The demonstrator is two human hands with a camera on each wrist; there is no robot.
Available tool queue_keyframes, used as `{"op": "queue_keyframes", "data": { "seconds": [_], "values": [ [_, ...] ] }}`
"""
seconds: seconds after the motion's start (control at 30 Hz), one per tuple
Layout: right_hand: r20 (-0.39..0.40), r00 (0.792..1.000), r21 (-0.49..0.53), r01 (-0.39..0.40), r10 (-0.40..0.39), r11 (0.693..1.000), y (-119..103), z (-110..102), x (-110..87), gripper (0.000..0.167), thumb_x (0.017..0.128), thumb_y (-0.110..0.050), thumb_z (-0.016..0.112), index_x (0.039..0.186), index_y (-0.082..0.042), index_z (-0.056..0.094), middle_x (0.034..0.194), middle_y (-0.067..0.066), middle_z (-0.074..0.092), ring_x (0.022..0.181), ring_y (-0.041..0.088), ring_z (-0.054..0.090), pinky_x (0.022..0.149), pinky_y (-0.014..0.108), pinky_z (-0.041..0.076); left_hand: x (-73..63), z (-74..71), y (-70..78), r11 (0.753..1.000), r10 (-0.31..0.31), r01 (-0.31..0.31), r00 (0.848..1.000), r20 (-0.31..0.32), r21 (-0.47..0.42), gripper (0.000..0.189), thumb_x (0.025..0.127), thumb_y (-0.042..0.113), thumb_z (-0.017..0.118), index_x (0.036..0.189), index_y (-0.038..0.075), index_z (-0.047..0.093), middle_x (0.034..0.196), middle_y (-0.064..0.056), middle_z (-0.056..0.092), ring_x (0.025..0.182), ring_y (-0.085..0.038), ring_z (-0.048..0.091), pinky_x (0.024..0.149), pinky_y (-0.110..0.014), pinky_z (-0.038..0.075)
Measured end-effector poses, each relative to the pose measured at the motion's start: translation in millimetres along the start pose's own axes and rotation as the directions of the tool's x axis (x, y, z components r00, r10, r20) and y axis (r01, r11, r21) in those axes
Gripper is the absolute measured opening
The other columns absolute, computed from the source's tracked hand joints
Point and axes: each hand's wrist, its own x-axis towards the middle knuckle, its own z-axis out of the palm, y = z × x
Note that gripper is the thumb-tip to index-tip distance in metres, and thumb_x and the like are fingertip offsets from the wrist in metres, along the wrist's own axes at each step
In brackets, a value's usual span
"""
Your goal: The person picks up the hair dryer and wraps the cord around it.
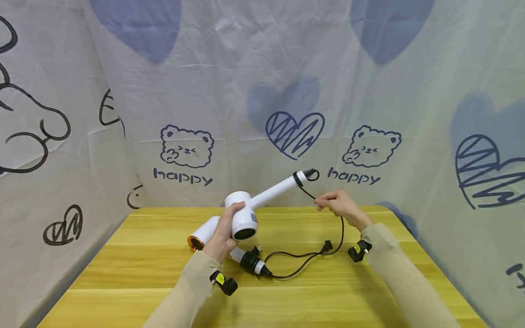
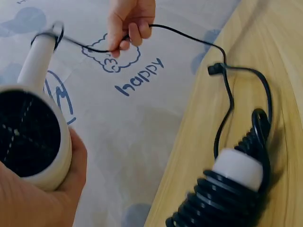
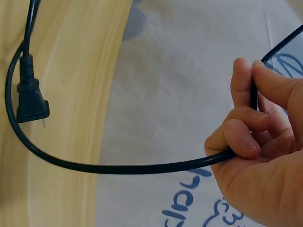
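Note:
A white hair dryer [image 1: 270, 192] is held up over the table, its handle slanting up to the right. My left hand [image 1: 223, 233] grips it round the barrel, and the dark grille [image 2: 28, 132] faces the left wrist camera. Black cord [image 1: 307, 193] loops round the handle's end. Right of it, my right hand [image 1: 338, 203] pinches this cord between thumb and fingers, with the other fingers curled over it. A second white hair dryer [image 1: 208, 230], copper-rimmed, lies below, partly hidden by my left hand. Black cord [image 2: 213, 201] is coiled tightly round its handle.
Loose cord [image 1: 295, 273] lies in curves on the wooden table [image 1: 135, 273] below my right hand. A black plug [image 1: 326, 246] lies among these curves; which dryer it belongs to I cannot tell. A printed cloth [image 1: 242, 155] hangs behind the table and at its sides.

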Motion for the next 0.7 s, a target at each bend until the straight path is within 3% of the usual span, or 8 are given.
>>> {"op": "queue_keyframes", "data": {
  "seconds": [0.1, 0.2, 0.27, 0.33, 0.47, 0.53, 0.63, 0.7],
  "values": [
    [-0.045, 0.999, -0.050, -0.004, 0.002, 0.999, -3, -7, 3.6, 0.031, 0.096, -0.031, 0.062, 0.111, -0.006, 0.073, 0.096, 0.003, 0.070, 0.058, 0.010, 0.038, 0.054, 0.023, 0.035, -1.1, -0.9, 2.8, 0.996, -0.078, 0.075, 0.995, 0.064, 0.046, 0.053, 0.091, 0.033, 0.058, 0.131, 0.006, 0.037, 0.093, -0.001, 0.060, 0.074, -0.015, 0.062, 0.067, -0.026, 0.055],
    [-0.081, 0.996, -0.076, 0.025, -0.031, 0.997, -7, -10, 5.8, 0.028, 0.095, -0.030, 0.063, 0.107, -0.007, 0.074, 0.103, 0.011, 0.071, 0.085, 0.020, 0.056, 0.076, 0.035, 0.048, -2.6, -3.3, 4.5, 0.984, -0.172, 0.165, 0.979, 0.113, 0.074, 0.056, 0.092, 0.035, 0.056, 0.134, 0.005, 0.034, 0.095, -0.003, 0.059, 0.076, -0.018, 0.062, 0.069, -0.028, 0.056],
    [-0.100, 0.993, -0.071, 0.048, -0.055, 0.996, -9, -10, 6.8, 0.025, 0.095, -0.027, 0.063, 0.103, -0.006, 0.074, 0.110, 0.015, 0.070, 0.110, 0.030, 0.057, 0.095, 0.049, 0.046, -2.8, -5.2, 5.2, 0.974, -0.219, 0.208, 0.964, 0.148, 0.089, 0.058, 0.093, 0.036, 0.054, 0.135, 0.004, 0.031, 0.094, -0.004, 0.059, 0.076, -0.019, 0.063, 0.069, -0.029, 0.056],
    [-0.108, 0.991, -0.064, 0.075, -0.082, 0.995, -11, -10, 7.2, 0.022, 0.096, -0.021, 0.062, 0.101, -0.003, 0.074, 0.115, 0.019, 0.069, 0.122, 0.035, 0.054, 0.106, 0.056, 0.040, -2.2, -7.5, 5.6, 0.963, -0.264, 0.250, 0.948, 0.180, 0.095, 0.059, 0.093, 0.036, 0.054, 0.135, 0.002, 0.030, 0.093, -0.005, 0.059, 0.077, -0.020, 0.064, 0.069, -0.030, 0.057],
    [-0.104, 0.988, -0.071, 0.108, -0.115, 0.992, -15, -10, 6.3, 0.020, 0.095, -0.007, 0.058, 0.107, 0.001, 0.072, 0.121, 0.020, 0.067, 0.118, 0.036, 0.057, 0.103, 0.053, 0.045, -1.1, -12.2, 6.5, 0.943, -0.329, 0.310, 0.920, 0.214, 0.120, 0.061, 0.094, 0.037, 0.056, 0.136, 0.001, 0.029, 0.096, -0.008, 0.059, 0.080, -0.022, 0.065, 0.072, -0.033, 0.058],
    [-0.084, 0.988, -0.081, 0.123, -0.129, 0.989, -17, -11, 5.4, 0.022, 0.095, -0.008, 0.060, 0.112, 0.001, 0.071, 0.121, 0.021, 0.066, 0.113, 0.034, 0.060, 0.097, 0.046, 0.051, -0.4, -13.9, 6.9, 0.937, -0.341, 0.311, 0.914, 0.220, 0.160, 0.062, 0.094, 0.035, 0.057, 0.136, -0.001, 0.029, 0.098, -0.009, 0.059, 0.081, -0.022, 0.066, 0.074, -0.034, 0.058],
    [-0.061, 0.988, -0.105, 0.132, -0.139, 0.986, -19, -13, 4.8, 0.025, 0.095, -0.016, 0.064, 0.115, -0.001, 0.071, 0.115, 0.018, 0.069, 0.102, 0.029, 0.064, 0.085, 0.038, 0.056, 1.5, -15.5, 8.2, 0.934, -0.304, 0.250, 0.931, 0.202, 0.256, 0.061, 0.093, 0.029, 0.058, 0.137, -0.003, 0.031, 0.097, -0.009, 0.060, 0.082, -0.021, 0.066, 0.074, -0.035, 0.059],
    [-0.045, 0.988, -0.135, 0.139, -0.147, 0.981, -20, -14, 4.7, 0.028, 0.095, -0.023, 0.066, 0.113, -0.003, 0.072, 0.108, 0.014, 0.071, 0.095, 0.026, 0.065, 0.080, 0.036, 0.057, 2.9, -16.0, 9.5, 0.925, -0.254, 0.184, 0.950, 0.182, 0.332, 0.061, 0.090, 0.024, 0.061, 0.138, -0.003, 0.032, 0.098, -0.010, 0.061, 0.082, -0.020, 0.066, 0.075, -0.037, 0.060]
  ]
}}
